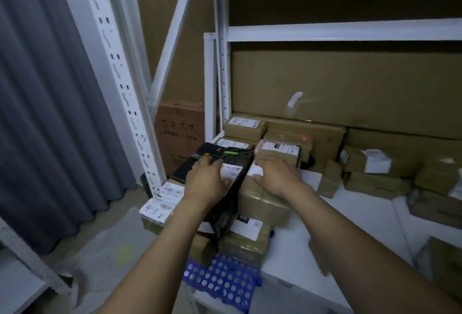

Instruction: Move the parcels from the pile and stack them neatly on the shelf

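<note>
Aligning the black parcel [231, 157] under the left hand [206, 184] with the brown parcel [260, 203] under the right hand [275, 176] on the shelf [350, 216]: both hands lie flat, grasping nothing. Press evenly, edges flush.

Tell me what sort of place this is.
Probably a parcel storeroom or small courier depot: white slotted metal shelving uprights, taped brown cardboard parcels with printed shipping labels stacked on the white shelf board, and large flat cardboard cartons leaning behind them.
</note>
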